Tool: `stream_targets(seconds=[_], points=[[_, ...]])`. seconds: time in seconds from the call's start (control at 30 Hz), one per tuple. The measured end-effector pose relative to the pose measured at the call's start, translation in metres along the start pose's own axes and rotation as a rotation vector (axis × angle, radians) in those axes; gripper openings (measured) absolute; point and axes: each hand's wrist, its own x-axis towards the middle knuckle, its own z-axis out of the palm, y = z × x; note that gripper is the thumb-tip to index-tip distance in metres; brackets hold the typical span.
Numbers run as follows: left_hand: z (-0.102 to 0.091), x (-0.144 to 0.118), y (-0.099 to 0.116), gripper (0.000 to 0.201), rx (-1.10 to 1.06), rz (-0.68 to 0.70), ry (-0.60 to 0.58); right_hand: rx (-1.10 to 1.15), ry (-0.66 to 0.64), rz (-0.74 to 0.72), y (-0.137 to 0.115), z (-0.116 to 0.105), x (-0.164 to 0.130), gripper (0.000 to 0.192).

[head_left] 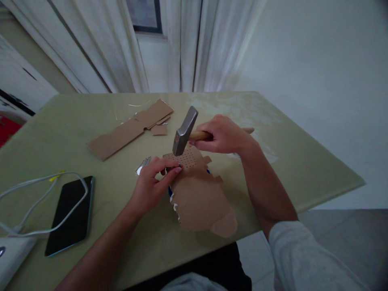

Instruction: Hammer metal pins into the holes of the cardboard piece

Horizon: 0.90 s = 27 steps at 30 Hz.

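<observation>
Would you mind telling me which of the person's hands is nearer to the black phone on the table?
Left. The left hand rests on the perforated cardboard, just right of the phone; the right hand holds the hammer farther right.

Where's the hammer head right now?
Mid-table in the head view: the hammer head sits just above the perforated cardboard, held by the right hand, beside the left hand.

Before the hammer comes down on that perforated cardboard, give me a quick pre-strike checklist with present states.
1. Right hand gripping hammer handle: ok.
2. Hammer head over the perforated cardboard: ok.
3. Left hand fingertips away from the strike spot: not ok, they sit right beside the head.
4. Nail or punch held under the head: cannot tell.
5. Cardboard flat on the table: ok.
6. Phone away from the swing: ok.
</observation>
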Motion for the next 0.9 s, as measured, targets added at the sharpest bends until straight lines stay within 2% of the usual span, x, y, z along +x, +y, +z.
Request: stream_targets(seconds=[0.1, 0.23, 0.4, 0.57, 0.7, 0.9], points=[[0.001, 0.0, -0.002, 0.013, 0.009, 0.003, 0.008, 0.041, 0.07, 0.003, -0.008, -0.004, -0.004, 0.038], [0.001, 0.0, -0.003, 0.012, 0.013, 0.014, 0.0, -0.054, 0.17, 0.027, -0.024, -0.018, -0.017, 0.038], [0.001, 0.001, -0.003, 0.012, 0.0, 0.041, -0.009, -0.201, 0.185, 0.088, -0.037, -0.028, -0.034, 0.045], [0.001, 0.002, -0.006, 0.016, -0.006, 0.057, -0.024, -0.388, 0.098, 0.122, -0.044, -0.022, -0.046, 0.041], [0.003, 0.002, -0.006, 0.019, -0.012, 0.078, -0.026, -0.478, -0.038, 0.121, -0.056, -0.019, -0.047, 0.046], [0.003, 0.005, -0.006, 0.02, 0.03, 0.127, -0.051, -0.675, -0.16, 0.249, -0.08, -0.022, -0.046, 0.045]])
